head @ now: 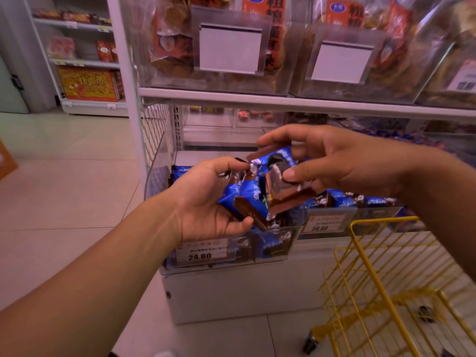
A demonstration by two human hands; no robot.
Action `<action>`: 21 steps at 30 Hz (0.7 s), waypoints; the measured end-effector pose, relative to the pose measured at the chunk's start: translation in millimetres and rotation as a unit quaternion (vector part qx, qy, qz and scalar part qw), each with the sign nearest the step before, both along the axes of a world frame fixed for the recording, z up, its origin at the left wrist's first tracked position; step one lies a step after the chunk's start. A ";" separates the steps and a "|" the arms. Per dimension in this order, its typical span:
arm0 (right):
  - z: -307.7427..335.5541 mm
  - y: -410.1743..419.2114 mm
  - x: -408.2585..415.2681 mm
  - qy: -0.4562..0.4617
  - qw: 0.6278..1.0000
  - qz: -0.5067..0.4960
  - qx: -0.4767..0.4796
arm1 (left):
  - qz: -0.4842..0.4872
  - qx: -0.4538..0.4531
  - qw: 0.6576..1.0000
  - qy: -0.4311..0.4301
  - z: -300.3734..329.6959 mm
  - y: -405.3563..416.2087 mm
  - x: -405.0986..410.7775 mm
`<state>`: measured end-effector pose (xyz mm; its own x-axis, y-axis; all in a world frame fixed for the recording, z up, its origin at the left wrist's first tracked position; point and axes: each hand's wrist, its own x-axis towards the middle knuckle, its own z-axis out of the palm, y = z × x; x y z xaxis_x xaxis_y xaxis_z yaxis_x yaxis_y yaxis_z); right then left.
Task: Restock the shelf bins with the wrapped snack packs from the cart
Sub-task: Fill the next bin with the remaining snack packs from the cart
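Both hands hold blue-and-brown wrapped snack packs above the clear shelf bin point(164, 155) at the bottom shelf's left end. My left hand point(206, 199) grips a small bunch of packs point(247, 202) from below, thumb on top. My right hand point(327, 161) pinches one pack point(278, 163) between thumb and fingers, touching the left hand's bunch. Several more packs lie in the bin beneath, and others point(360, 200) fill the neighbouring bin to the right. The yellow wire cart point(381, 274) stands at the lower right.
Price tags reading 24.80 point(202, 251) hang on the bin fronts. Above, a white shelf point(283, 101) carries clear bins of bagged snacks point(175, 42). A white upright post point(126, 81) stands left of the bin. Tiled floor point(64, 189) spreads left, with more shelving point(87, 73) behind.
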<state>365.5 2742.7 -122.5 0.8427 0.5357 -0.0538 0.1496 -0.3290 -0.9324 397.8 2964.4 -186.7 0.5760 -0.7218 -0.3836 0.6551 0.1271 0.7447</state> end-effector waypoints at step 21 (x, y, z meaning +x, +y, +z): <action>-3.6 2.2 21.5 -0.068 0.995 0.038 -0.055 | -0.038 0.026 0.995 -0.083 -2.6 5.2 -1.6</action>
<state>387.0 2744.9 -126.1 0.8034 0.5955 -0.0033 0.3009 -0.4108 -0.8607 396.3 2969.6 -189.3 0.5794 -0.7475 -0.3248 0.5281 0.0408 0.8482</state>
